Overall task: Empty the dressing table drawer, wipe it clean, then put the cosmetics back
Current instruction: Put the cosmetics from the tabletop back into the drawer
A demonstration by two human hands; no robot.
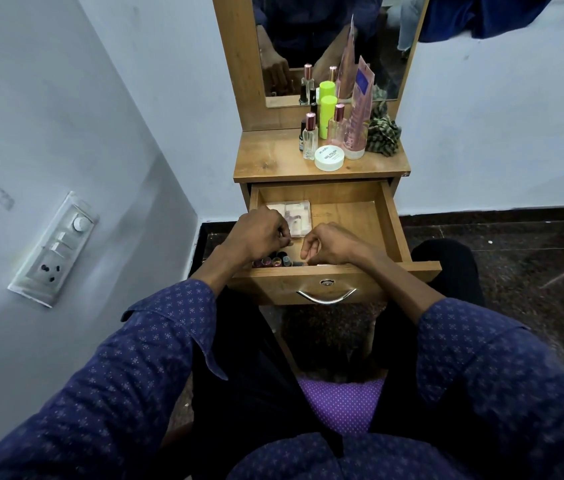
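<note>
The drawer is pulled out in front of me, and both my hands are down inside it. Along its front edge a row of small nail polish bottles stands upright, caps up. My left hand hovers above them, fingers curled in; whether it pinches anything I cannot tell. My right hand sits beside it near the front edge, fingers loosely bent, holding nothing that I can see. At the drawer's back left corner lies a clear flat case. Up on the surface, toward its right side, stand perfume bottles, a lime-green bottle, a pink tube, a white nail polish remover jar and a checked scrunchie.
</note>
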